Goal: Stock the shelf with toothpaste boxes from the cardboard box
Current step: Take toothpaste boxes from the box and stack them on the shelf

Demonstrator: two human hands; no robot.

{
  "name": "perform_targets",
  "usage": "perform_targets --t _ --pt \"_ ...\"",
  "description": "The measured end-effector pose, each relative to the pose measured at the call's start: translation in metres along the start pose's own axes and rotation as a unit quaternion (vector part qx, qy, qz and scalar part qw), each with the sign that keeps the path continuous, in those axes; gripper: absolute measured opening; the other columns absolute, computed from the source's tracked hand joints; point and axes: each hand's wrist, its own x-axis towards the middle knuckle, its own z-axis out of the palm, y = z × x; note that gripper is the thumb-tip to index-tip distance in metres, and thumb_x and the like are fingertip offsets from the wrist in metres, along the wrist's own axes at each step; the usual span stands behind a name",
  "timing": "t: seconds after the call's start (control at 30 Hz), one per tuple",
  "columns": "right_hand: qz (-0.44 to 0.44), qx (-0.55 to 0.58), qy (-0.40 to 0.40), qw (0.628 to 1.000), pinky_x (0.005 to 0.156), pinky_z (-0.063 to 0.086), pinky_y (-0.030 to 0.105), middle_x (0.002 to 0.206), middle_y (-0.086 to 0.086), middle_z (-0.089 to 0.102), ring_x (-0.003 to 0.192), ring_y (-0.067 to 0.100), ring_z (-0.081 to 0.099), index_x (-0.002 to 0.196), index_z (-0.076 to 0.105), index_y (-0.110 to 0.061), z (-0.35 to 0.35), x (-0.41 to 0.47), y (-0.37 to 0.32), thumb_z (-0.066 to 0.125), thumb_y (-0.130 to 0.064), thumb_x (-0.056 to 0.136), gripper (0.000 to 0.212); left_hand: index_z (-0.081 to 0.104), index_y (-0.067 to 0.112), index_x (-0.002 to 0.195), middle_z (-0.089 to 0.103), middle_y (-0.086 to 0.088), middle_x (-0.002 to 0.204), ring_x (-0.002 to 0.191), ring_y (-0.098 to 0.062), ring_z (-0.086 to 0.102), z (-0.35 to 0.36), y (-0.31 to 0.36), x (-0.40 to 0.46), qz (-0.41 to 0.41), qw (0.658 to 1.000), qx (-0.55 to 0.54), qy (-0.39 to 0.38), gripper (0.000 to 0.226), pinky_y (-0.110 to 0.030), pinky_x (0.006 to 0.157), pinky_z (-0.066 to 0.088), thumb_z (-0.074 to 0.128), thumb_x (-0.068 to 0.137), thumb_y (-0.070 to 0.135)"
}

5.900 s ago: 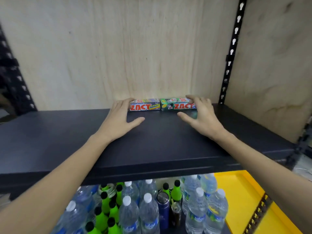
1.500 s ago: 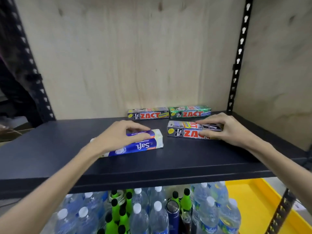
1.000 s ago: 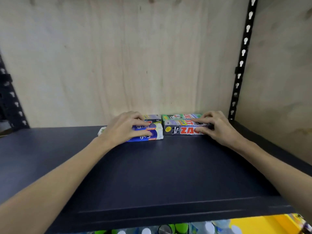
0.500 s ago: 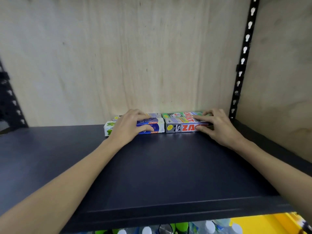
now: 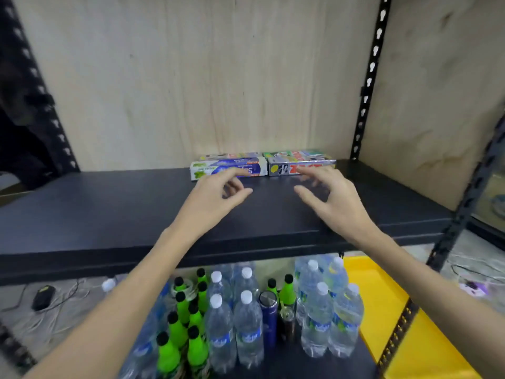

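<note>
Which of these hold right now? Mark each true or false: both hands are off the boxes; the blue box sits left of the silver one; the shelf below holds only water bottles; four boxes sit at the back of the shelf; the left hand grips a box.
1. Both the left hand and right hand are off the boxes. True.
2. The blue box sits left of the silver box. True.
3. The lower shelf holds only water bottles. False: green bottles and cans stand there too.
4. Four boxes sit at the back of the dark shelf. True: two more show behind.
5. The left hand grips a box. False: it holds nothing.
</note>
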Motion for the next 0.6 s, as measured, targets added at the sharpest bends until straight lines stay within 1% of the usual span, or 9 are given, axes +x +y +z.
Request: perform_targets --t 0.07,0.13,0.2,0.23,0.3,0.43,0.5,0.57,0.6 --pt "0.009 0.048 0.048 0.998 0.084 0.042 0.019 0.105 -0.009 0.067 0.093 0.011 0.057 0.127 0.068 -0.022 0.005 -0.043 -0.032 0.073 -0.023 0.093 0.034 0.071 0.023 0.115 0.071 0.009 0.086 0.079 -0.012 0.062 -0.008 0.026 -0.038 0.033 0.997 -0.021 0.067 0.027 -0.029 0.079 0.05 0.077 0.089 0.021" --pt "0.02 0.078 0.071 0.994 0.085 0.039 0.015 0.107 -0.006 0.065 0.099 0.013 0.057 0.126 0.068 -0.022 0.019 -0.096 -0.058 0.075 -0.018 0.092 0.035 0.07 0.019 0.117 0.067 0.007 0.091 0.086 -0.016 0.059 -0.007 0.041 -0.091 0.043 0.991 -0.018 0.129 0.031 -0.031 0.085 0.047 0.079 0.087 0.018" --pt "0.037 0.094 0.064 0.993 0.087 0.039 0.016 0.108 -0.004 0.064 0.1 0.013 0.057 0.127 0.068 -0.02 0.042 -0.15 -0.074 0.076 -0.015 0.09 0.038 0.068 0.018 0.12 0.062 0.007 0.095 0.09 -0.019 0.056 0.004 0.04 -0.152 0.031 0.99 0.006 0.138 0.037 -0.035 0.087 0.046 0.08 0.085 0.019" --pt "0.051 0.103 0.053 0.992 0.088 0.04 0.017 0.108 -0.004 0.064 0.1 0.013 0.057 0.128 0.067 -0.02 0.055 -0.172 -0.078 0.077 -0.015 0.09 0.039 0.066 0.018 0.123 0.059 0.008 0.096 0.091 -0.019 0.055 0.012 0.034 -0.178 0.01 0.991 0.001 0.131 0.04 -0.036 0.087 0.046 0.08 0.085 0.021" --pt "0.089 0.12 0.01 0.989 0.089 0.041 0.017 0.108 -0.006 0.063 0.099 0.012 0.056 0.13 0.065 -0.02 0.088 -0.218 -0.082 0.077 -0.017 0.091 0.042 0.062 0.02 0.127 0.057 0.009 0.096 0.091 -0.016 0.055 0.031 0.014 -0.229 -0.057 0.993 -0.007 0.106 0.044 -0.032 0.086 0.047 0.077 0.087 0.027" --pt "0.165 0.138 -0.069 0.974 0.092 0.043 0.023 0.108 -0.01 0.062 0.099 0.016 0.055 0.134 0.062 -0.024 0.147 -0.299 -0.078 0.076 -0.017 0.091 0.046 0.056 0.028 0.13 0.052 0.016 0.097 0.095 -0.01 0.052 0.066 -0.028 -0.313 -0.183 0.982 -0.021 0.037 0.046 -0.028 0.084 0.045 0.075 0.089 0.035" --pt "0.189 0.122 -0.108 0.968 0.094 0.044 0.026 0.108 -0.012 0.061 0.102 0.012 0.055 0.135 0.06 -0.027 0.173 -0.335 -0.07 0.076 -0.018 0.09 0.048 0.053 0.031 0.131 0.05 0.02 0.099 0.098 -0.006 0.051 0.082 -0.052 -0.352 -0.236 0.972 -0.017 0.001 0.047 -0.025 0.084 0.044 0.073 0.089 0.039" --pt "0.218 0.105 -0.154 0.958 0.097 0.043 0.027 0.111 -0.011 0.061 0.105 0.005 0.051 0.138 0.057 -0.027 0.194 -0.37 -0.061 0.074 -0.022 0.092 0.05 0.049 0.031 0.134 0.052 0.017 0.104 0.1 -0.003 0.052 0.097 -0.075 -0.391 -0.309 0.95 -0.014 -0.037 0.051 -0.025 0.087 0.045 0.07 0.09 0.043" --pt "0.238 0.096 -0.182 0.949 0.096 0.042 0.027 0.112 -0.011 0.06 0.104 0.005 0.05 0.14 0.055 -0.026 0.204 -0.388 -0.057 0.073 -0.025 0.093 0.05 0.047 0.031 0.135 0.053 0.015 0.106 0.1 -0.005 0.054 0.106 -0.085 -0.411 -0.349 0.936 -0.01 -0.055 0.052 -0.027 0.087 0.047 0.07 0.09 0.044"
